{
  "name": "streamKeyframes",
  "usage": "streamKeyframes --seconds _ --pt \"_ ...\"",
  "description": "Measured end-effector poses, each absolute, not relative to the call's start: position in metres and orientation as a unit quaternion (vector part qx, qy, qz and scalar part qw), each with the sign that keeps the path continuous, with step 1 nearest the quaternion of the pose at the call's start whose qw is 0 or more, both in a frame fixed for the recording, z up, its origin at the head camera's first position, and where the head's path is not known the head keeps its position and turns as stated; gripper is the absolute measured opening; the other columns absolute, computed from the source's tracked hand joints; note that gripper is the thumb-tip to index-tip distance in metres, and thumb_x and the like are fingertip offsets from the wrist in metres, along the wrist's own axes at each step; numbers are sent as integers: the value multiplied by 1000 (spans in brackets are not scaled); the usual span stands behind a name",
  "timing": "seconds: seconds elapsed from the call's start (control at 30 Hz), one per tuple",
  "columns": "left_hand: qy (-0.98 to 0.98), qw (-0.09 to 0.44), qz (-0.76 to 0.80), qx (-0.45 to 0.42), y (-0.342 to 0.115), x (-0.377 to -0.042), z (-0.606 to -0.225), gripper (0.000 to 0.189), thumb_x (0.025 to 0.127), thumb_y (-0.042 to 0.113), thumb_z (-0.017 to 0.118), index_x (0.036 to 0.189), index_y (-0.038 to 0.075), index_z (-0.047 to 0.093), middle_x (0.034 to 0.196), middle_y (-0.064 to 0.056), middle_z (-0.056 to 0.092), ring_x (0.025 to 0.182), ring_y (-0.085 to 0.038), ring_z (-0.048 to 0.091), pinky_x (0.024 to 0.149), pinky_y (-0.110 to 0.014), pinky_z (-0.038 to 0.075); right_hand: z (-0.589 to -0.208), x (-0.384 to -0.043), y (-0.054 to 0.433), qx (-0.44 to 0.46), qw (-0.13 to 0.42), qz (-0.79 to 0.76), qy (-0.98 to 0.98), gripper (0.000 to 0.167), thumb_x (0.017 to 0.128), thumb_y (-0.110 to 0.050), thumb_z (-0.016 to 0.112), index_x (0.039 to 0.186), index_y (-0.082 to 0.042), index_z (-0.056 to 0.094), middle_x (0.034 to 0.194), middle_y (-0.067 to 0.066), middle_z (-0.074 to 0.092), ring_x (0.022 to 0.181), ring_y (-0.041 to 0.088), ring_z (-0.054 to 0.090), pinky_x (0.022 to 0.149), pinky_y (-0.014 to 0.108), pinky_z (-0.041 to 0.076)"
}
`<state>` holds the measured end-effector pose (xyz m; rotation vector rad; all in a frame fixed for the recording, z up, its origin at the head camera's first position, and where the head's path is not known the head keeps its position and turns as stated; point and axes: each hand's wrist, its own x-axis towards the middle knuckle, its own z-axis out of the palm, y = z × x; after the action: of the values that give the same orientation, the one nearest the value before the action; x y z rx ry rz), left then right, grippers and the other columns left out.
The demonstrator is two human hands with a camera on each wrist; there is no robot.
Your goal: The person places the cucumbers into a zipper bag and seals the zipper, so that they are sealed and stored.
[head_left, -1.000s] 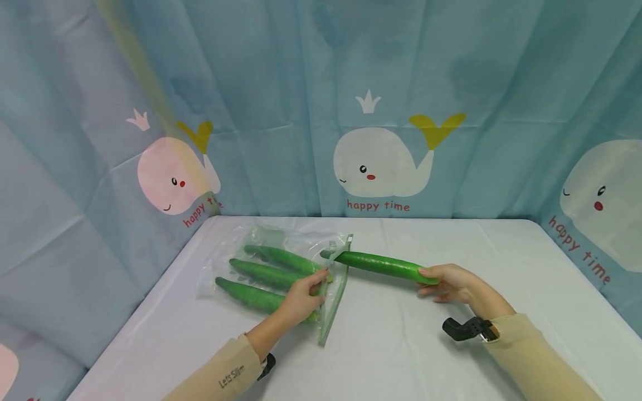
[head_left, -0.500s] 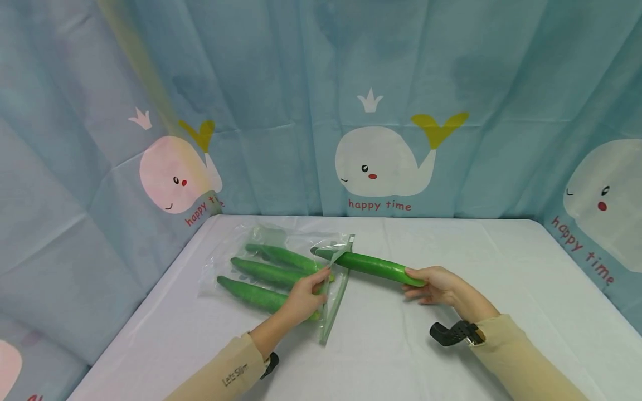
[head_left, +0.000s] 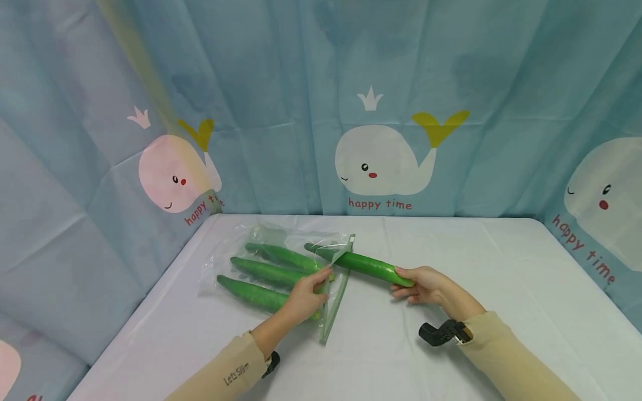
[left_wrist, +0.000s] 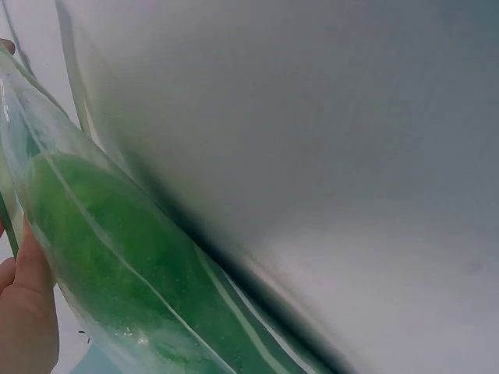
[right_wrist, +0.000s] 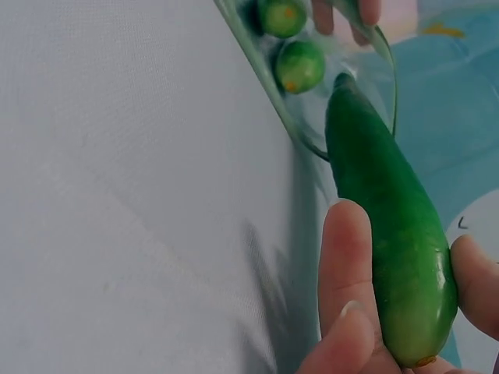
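Observation:
My right hand [head_left: 421, 285] grips a green cucumber [head_left: 371, 267] by its right end, thumb on one side and fingers on the other. The cucumber's dark, narrow end lies inside the mouth of a clear zip bag [head_left: 271, 236]; its thicker half is outside. My left hand [head_left: 303, 298] pinches the near part of the bag's mouth, holding it apart from the green-edged strip [head_left: 337, 312]. Three more cucumbers [head_left: 266, 271] lie side by side in the bag. In the right wrist view, two cucumber ends [right_wrist: 300, 66] show through the opening, past the held cucumber [right_wrist: 390, 210].
The bag rests on a white-covered table [head_left: 401, 356], left of its middle. A blue curtain [head_left: 271, 167] with printed whales hangs behind the table and along both sides. Each wrist carries a black strapped camera mount [head_left: 443, 332].
My right hand has moved left with the cucumber, and its narrow end has gone deeper into the bag. My left hand and the bagged cucumbers have stayed nearly still.

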<state>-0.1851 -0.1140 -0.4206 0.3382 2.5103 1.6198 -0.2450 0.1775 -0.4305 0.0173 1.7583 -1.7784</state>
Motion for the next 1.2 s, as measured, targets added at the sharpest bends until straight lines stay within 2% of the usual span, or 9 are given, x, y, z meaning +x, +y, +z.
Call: streamKeyframes --seconds 0.27,0.5,0.77,1.03,1.2 --pt "829 80 542 109 -114 -187 -421 54 89 -17 54 141 -9 43 155 -18 30 136 -40 35 89 -33 52 -431 -246 170 11 310 -675 670 46 103 -31 48 124 10 48 84 4 73 73 12 71 60 22 47" --pt "834 78 534 115 -115 -188 -421 55 89 -17 54 142 -8 42 155 -17 30 136 -40 35 89 -35 51 -436 -250 171 -16 329 -689 646 58 99 -46 52 118 9 49 82 5 73 72 11 71 60 20 49" --pt "830 79 540 115 -115 -187 -421 55 89 -16 54 142 -8 42 155 -17 29 136 -40 34 92 -35 50 -431 -250 157 25 320 -685 655 50 105 -40 39 122 7 44 77 4 72 66 10 69 57 21 47" --pt "831 79 540 110 -116 -187 -422 55 90 -15 53 143 -8 41 155 -17 29 137 -39 34 93 -33 50 -432 -253 149 17 328 -675 661 51 104 -44 36 117 4 47 76 0 71 66 9 69 60 22 46" --pt "830 80 540 110 -115 -187 -420 55 89 -15 53 143 -8 42 155 -17 29 136 -39 35 83 -26 51 -433 -254 147 16 334 -673 659 49 105 -45 34 112 1 47 74 -1 70 65 9 68 61 23 44"
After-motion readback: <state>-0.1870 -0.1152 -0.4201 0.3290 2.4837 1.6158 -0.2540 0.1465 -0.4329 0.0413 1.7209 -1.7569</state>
